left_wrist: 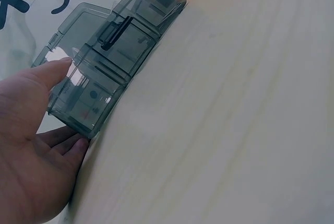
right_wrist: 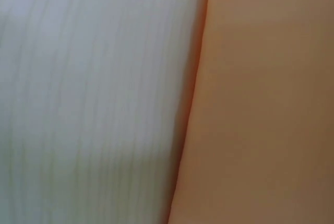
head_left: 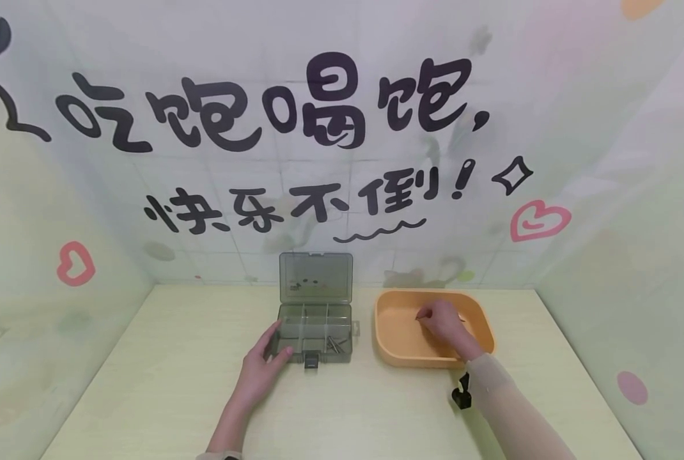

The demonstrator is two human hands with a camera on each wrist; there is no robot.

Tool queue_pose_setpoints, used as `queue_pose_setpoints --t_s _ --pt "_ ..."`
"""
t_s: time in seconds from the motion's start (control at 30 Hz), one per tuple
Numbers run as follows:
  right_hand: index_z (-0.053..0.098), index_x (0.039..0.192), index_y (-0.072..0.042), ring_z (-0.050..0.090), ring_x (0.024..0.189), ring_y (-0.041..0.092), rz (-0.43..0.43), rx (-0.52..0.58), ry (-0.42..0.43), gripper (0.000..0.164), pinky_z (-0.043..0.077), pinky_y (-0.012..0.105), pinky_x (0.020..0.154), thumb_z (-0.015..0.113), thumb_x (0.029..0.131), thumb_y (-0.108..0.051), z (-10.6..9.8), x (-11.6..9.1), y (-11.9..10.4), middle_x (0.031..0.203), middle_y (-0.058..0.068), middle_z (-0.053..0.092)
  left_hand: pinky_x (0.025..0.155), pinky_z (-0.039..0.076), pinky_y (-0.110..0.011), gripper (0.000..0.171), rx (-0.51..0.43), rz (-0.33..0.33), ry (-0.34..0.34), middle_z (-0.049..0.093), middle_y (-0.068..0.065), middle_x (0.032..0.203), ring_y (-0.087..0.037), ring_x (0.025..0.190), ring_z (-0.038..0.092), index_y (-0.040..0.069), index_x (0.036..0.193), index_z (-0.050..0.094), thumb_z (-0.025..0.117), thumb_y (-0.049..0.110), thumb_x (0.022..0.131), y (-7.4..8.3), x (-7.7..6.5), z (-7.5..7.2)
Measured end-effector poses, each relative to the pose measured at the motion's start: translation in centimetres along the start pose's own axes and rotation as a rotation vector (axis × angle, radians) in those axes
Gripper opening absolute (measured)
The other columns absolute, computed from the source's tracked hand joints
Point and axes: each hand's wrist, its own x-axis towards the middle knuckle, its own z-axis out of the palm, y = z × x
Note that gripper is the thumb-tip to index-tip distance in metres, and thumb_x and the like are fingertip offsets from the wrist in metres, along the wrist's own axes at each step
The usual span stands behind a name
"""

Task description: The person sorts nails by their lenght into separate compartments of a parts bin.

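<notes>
A clear grey compartment box stands on the table with its lid raised at the back. My left hand grips its left end, thumb on the top edge and fingers along the side, as the left wrist view also shows. Several thin metal pieces, screw-like, lie in the front right compartment. Over the orange tray, my right hand has thumb and fingertips pinched on a tiny dark piece, too small to identify. Another small dark piece shows beside that hand. The right wrist view shows only tray and table.
The box and tray stand side by side on the pale wood-grain table, a gap between them. A printed backdrop rises right behind both, with side panels left and right. A black clip-like item is at the right cuff.
</notes>
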Motion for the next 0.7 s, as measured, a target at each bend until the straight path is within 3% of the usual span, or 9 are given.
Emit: queue_pose_setpoints --t_s 0.7 --pt "0.078 0.088 -0.001 0.064 0.083 0.023 -0.025 0.080 0.016 0.005 0.060 0.045 0.080 0.074 0.090 0.001 -0.29 -0.55 -0.38 0.089 0.009 0.075 0.122 0.029 -0.046 0.071 -0.018 -0.003 -0.004 0.026 -0.022 0.165 -0.042 0.150 0.026 0.016 0.161 0.034 0.068 0.032 0.101 0.27 -0.07 0.04"
